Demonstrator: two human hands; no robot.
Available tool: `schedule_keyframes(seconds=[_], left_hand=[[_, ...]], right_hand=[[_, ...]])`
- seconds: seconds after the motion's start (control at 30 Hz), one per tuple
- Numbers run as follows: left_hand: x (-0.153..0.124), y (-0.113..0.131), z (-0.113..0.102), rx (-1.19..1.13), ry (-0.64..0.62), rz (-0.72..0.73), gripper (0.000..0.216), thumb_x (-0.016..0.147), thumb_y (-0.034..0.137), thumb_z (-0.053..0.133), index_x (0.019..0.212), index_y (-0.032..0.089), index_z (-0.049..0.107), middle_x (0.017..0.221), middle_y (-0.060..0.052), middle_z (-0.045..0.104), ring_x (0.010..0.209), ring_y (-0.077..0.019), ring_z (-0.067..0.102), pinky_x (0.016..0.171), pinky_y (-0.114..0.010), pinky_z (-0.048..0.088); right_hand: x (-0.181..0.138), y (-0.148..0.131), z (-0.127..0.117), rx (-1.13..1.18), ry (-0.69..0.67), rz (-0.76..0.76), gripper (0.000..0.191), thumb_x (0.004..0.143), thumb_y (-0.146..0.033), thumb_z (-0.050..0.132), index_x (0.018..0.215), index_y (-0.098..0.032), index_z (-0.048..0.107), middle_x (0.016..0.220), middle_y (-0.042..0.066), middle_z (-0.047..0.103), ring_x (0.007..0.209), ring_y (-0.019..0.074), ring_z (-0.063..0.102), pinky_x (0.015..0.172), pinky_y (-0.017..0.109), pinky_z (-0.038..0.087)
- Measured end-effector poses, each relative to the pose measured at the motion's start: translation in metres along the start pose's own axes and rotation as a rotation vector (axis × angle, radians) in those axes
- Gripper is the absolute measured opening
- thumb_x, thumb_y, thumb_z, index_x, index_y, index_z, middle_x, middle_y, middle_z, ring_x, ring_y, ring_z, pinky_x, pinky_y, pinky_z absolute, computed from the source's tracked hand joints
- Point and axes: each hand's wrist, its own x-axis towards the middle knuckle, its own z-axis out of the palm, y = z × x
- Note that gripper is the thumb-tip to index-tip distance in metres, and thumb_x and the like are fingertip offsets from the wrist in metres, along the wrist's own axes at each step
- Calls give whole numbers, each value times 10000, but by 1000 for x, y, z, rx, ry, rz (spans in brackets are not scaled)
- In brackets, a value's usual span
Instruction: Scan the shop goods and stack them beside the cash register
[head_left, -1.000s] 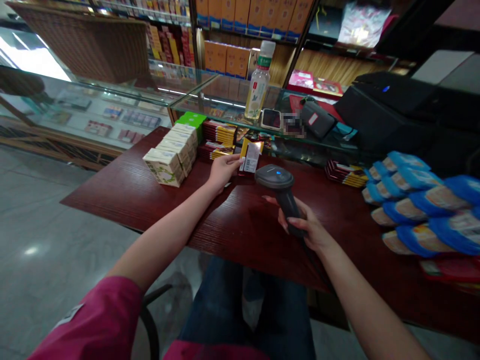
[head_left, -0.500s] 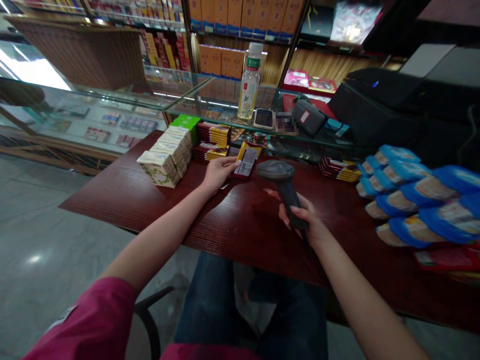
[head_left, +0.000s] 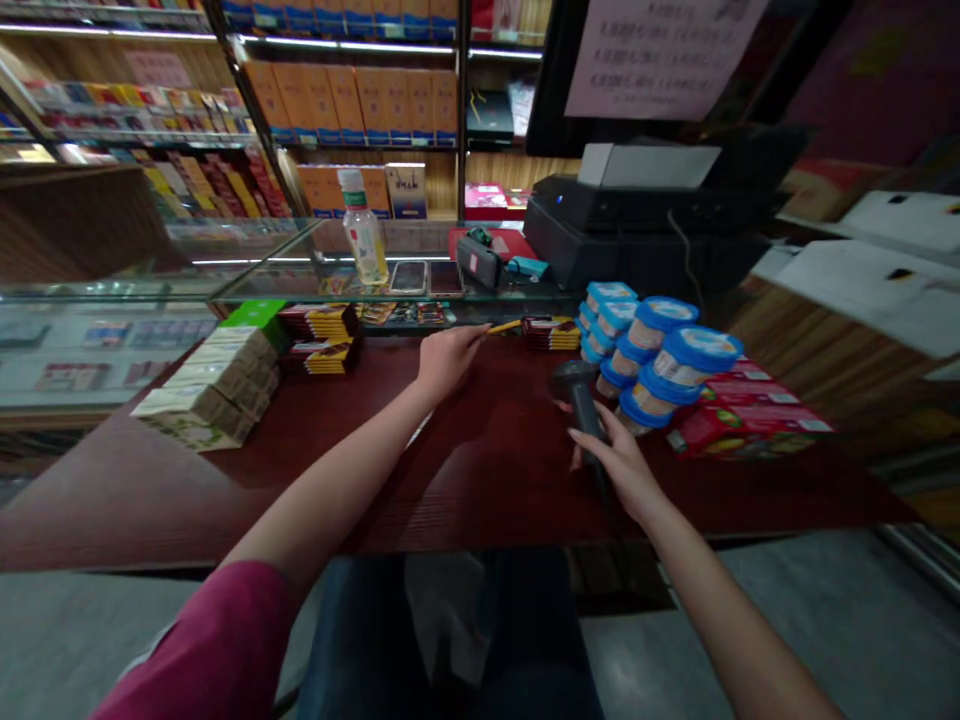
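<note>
My left hand (head_left: 444,358) reaches across the dark red wooden table (head_left: 480,470) and grips a flat yellow packet (head_left: 504,326), seen edge-on past my fingertips. My right hand (head_left: 611,462) is wrapped round the handle of a dark grey barcode scanner (head_left: 576,390), whose head points toward the far side of the table. The scanner sits just left of a pile of blue-lidded tubs (head_left: 660,350). A small stack of dark red and yellow packets (head_left: 551,333) lies just beyond the held packet.
Rows of pale boxes (head_left: 214,385) with a green box (head_left: 256,316) lie at the left, beside red and yellow packet stacks (head_left: 324,337). A glass counter (head_left: 390,285) behind carries a bottle (head_left: 362,228) and phones. A black printer (head_left: 630,215) stands at back right; red packages (head_left: 739,425) lie at right.
The view has swung to the right. My left hand has carried the yellow packet rightward toward the stack by the tubs, turning it edge-on. My right hand still holds the scanner, now lower.
</note>
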Motion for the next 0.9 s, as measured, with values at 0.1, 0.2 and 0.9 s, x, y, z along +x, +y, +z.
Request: schedule_keyframes(seconds=[0.1,0.2,0.9], left_hand=[[37,34,29,117,-102,198,343,1028,255,569,1323,300,737,1315,-73,752,1163,-292,734,908,-365,571],[61,56,62,214,-216,317,375,1009,180,550,1336,234,726,1305,-142,745,1198,-321,715,955,-413,575],[-58,-29,-7,374,-25,202,728,963,118,388,1671,245,277,1728,-33,291,1610,-180,265,1323,-404,133]], right_hand=[[-2,7,-12,44,30,-16,657,796,-406,824,1400,-279,600,1479,123,644,539,96,590,535,316,562],[0,12,-12,108,33,-8,715,806,-391,804,1466,-302,544,1492,117,634,547,92,577,531,306,552],[4,11,0,17,115,-62,821,761,-452,829,1513,-312,529,1552,134,569,570,110,632,559,329,579]])
